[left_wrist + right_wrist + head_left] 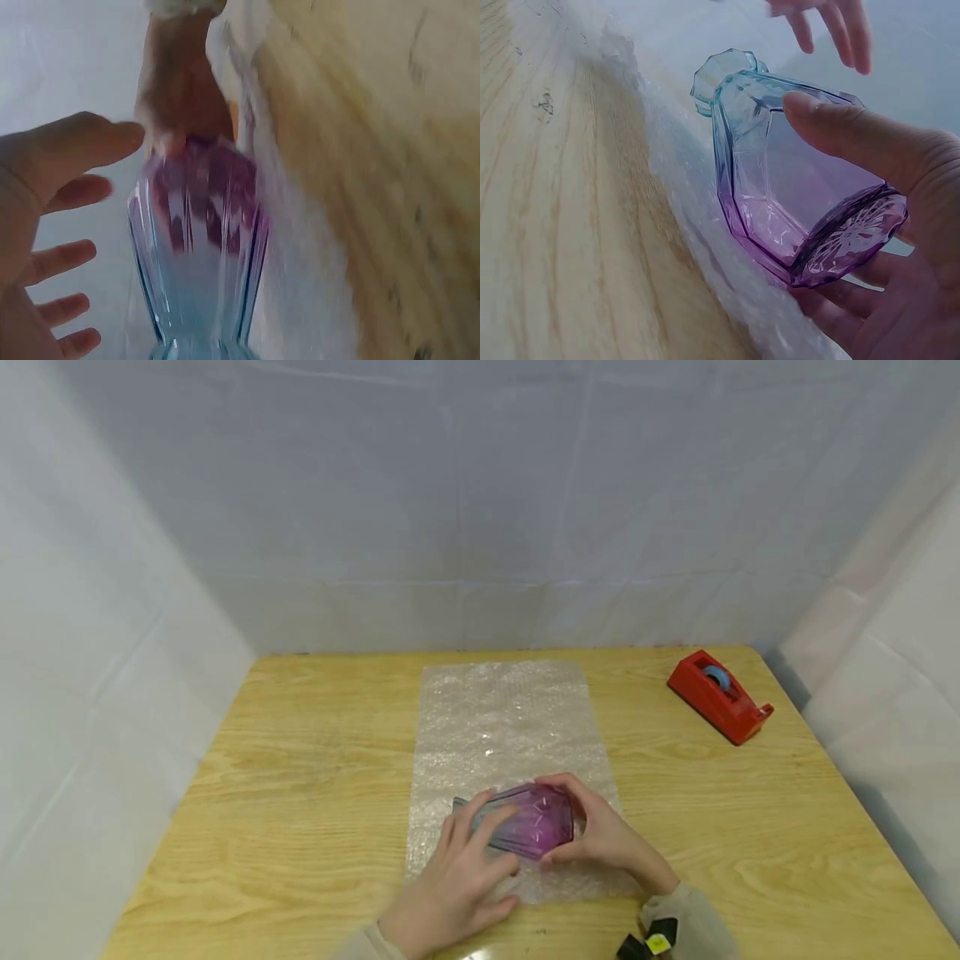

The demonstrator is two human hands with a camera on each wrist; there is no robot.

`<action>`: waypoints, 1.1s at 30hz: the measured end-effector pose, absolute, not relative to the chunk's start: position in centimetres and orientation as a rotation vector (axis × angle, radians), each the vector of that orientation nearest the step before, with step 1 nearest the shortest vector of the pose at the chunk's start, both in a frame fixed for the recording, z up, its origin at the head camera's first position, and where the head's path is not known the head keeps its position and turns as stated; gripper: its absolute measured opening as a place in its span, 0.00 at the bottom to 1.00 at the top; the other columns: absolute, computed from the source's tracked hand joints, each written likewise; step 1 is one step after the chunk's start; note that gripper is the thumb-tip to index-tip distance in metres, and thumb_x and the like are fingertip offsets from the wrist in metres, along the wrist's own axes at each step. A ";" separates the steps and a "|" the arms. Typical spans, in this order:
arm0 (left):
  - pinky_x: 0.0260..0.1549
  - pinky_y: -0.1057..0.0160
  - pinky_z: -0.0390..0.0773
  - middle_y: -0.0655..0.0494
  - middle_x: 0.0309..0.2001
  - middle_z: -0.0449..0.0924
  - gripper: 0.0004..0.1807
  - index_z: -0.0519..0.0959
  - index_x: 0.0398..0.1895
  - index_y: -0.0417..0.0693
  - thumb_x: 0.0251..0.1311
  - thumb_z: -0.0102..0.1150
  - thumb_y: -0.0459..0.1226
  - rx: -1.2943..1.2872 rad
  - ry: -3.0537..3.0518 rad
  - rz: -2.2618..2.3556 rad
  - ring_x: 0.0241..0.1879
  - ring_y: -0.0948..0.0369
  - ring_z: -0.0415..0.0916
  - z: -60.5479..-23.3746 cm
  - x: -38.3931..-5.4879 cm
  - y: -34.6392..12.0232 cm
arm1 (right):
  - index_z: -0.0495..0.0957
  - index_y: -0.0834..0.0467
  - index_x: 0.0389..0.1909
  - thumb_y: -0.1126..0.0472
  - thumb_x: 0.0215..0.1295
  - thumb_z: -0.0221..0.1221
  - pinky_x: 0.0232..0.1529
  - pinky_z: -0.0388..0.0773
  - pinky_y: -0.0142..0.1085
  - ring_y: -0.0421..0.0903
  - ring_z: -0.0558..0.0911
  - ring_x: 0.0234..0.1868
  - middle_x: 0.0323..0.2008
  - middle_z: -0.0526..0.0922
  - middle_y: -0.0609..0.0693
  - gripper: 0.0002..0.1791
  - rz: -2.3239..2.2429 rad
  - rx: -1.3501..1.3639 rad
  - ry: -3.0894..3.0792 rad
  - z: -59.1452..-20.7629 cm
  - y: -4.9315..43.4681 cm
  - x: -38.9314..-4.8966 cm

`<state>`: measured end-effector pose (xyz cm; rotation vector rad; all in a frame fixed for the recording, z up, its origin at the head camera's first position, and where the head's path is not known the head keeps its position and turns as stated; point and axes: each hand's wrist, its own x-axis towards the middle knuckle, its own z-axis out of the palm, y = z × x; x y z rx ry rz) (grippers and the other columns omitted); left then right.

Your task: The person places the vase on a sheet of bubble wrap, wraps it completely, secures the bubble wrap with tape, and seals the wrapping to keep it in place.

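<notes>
A faceted glass vase [534, 820], purple at the base and fading to pale blue at the neck, lies on its side over a sheet of bubble wrap [502, 718]. My right hand [600, 835] grips it round the purple base end, as the right wrist view also shows with the thumb along the vase [757, 165]. The left hand [457, 881] hovers by the neck end and partly covers it in the head view. In the left wrist view the left hand's fingers [64, 259] are spread and stand apart from the glass.
A red tape dispenser [720, 697] with a blue-cored roll stands at the table's back right. The wooden table [315, 760] has white sheeting [465, 510] behind it and on both sides. A black strap device [648, 939] is on the right wrist.
</notes>
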<state>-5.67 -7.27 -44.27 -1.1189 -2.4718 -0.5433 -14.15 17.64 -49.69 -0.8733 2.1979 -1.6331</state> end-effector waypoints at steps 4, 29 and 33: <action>0.58 0.30 0.63 0.39 0.74 0.52 0.23 0.83 0.35 0.56 0.39 0.77 0.56 -1.199 -2.596 -0.362 0.73 0.32 0.40 -44.5 -4.8 -6.2 | 0.66 0.52 0.66 0.57 0.40 0.81 0.61 0.70 0.34 0.45 0.72 0.62 0.61 0.73 0.48 0.50 -1.632 -0.860 2.197 -49.7 17.6 -14.1; 0.62 0.29 0.55 0.39 0.78 0.41 0.18 0.87 0.46 0.63 0.48 0.71 0.44 -1.057 -2.649 -0.237 0.71 0.29 0.45 -46.7 -5.5 -4.7 | 0.66 0.52 0.67 0.58 0.43 0.80 0.59 0.72 0.36 0.46 0.72 0.62 0.63 0.72 0.49 0.48 -1.630 -0.876 2.199 -49.8 17.8 -14.1; 0.60 0.29 0.59 0.40 0.78 0.45 0.23 0.85 0.51 0.63 0.46 0.70 0.41 -1.045 -2.620 -0.274 0.70 0.30 0.50 -46.4 -5.7 -4.7 | 0.66 0.50 0.68 0.55 0.42 0.80 0.61 0.71 0.38 0.48 0.72 0.63 0.64 0.72 0.48 0.50 -1.582 -0.835 2.238 -49.6 17.8 -14.0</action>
